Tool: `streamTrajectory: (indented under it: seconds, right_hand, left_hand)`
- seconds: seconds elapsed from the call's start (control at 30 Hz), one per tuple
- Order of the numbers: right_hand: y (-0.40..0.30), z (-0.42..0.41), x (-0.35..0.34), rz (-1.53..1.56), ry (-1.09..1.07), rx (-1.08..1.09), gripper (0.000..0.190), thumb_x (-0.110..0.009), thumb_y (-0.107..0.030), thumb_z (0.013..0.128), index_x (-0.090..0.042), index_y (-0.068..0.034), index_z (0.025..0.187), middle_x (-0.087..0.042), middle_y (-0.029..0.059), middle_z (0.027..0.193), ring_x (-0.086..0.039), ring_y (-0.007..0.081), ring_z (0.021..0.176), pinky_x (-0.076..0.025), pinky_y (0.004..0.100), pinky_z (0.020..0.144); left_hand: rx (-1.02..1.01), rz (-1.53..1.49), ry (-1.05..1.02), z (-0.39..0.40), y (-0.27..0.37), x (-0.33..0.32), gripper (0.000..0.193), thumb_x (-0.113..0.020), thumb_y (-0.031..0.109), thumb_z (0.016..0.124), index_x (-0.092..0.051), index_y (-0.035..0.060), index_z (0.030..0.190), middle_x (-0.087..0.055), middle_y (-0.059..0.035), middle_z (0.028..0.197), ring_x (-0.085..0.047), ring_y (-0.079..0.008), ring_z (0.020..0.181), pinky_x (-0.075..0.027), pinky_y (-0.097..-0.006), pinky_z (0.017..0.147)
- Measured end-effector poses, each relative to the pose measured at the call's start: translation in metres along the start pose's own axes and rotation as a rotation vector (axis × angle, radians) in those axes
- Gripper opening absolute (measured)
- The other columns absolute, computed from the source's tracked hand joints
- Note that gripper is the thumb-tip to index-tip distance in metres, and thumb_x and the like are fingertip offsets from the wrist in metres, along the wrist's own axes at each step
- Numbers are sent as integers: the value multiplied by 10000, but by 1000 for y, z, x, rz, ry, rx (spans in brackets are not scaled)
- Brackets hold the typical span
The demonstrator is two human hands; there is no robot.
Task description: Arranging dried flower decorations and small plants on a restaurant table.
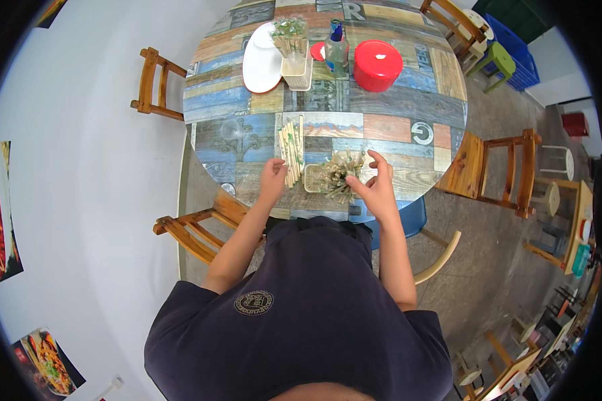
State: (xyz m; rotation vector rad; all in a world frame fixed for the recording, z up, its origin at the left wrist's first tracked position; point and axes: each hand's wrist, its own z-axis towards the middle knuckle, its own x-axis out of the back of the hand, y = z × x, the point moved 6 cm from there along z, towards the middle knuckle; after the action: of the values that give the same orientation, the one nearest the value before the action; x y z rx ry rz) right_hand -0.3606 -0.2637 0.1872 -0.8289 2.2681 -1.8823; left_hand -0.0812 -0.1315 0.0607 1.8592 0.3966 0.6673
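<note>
Several wrapped chopsticks [292,150] lie in a loose row on the table, pointing away from me. My left hand [274,176] is at their near left side, its fingers curled; whether it grips one is unclear. To their right, a small cream plastic basket [311,179] lies beside or under a bunch of wrapped sticks [342,175], whose ends fan out. At the right edge of that bunch is my right hand [376,183], thumb and fingers spread apart, the thumb near or against the sticks.
Farther back on the round patterned table [406,113] stand a cream holder [297,75] full of wrapped chopsticks, a white oval plate [261,62], a glass bottle [336,52] and a red round container [378,66]. Wooden chairs [506,173] surround the table.
</note>
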Motion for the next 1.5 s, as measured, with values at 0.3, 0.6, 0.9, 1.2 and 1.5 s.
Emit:
streamTrajectory:
  seconds: [0.3, 0.6, 0.9, 1.2, 1.5]
  right_hand:
    - [56, 27, -22, -48, -212, -176, 953, -874, -352, 755, -376, -8, 1491, -431, 252, 1391, -469, 361, 1292, -446, 442, 1043]
    - [64, 27, -20, -38, -120, -106, 891, -879, -298, 759, -426, -3, 1467, -492, 158, 1306, -537, 152, 846, -496, 309, 753]
    - [60, 28, -19, 20, -188, -160, 921, -863, -356, 775, -389, 11, 1475, -432, 244, 1375, -478, 346, 1276, -467, 418, 1006]
    - [50, 9, -3, 61, -144, -137, 866, -850, -333, 799, -409, -47, 1488, -436, 177, 1351, -563, 166, 856, -513, 313, 736]
    - [33, -9, 48, 350, 109, -6, 443, -718, -151, 935, -563, -30, 1332, -577, 21, 1129, -423, 24, 686, -392, 196, 613]
  left_hand:
    - [9, 634, -20, 27, -114, -2, 416, -753, 254, 828, -594, -18, 1099, -652, -208, 995, -643, -365, 912, -505, -456, 823]
    - [140, 604, -52, 26, -116, 3, 462, -797, 224, 795, -603, -28, 1131, -670, -222, 975, -664, -371, 909, -531, -445, 806]
    - [139, 624, -101, 27, -110, 6, 344, -716, 164, 785, -658, 5, 1083, -713, -177, 900, -694, -335, 867, -544, -439, 784]
    - [31, 342, -65, 11, -106, 19, 212, -662, 91, 850, -657, -5, 1040, -661, -79, 818, -626, -175, 754, -507, -313, 684]
    - [27, -167, -53, -26, 0, 28, 101, -615, 12, 961, -602, 9, 1061, -630, -16, 921, -582, -73, 751, -487, -233, 698]
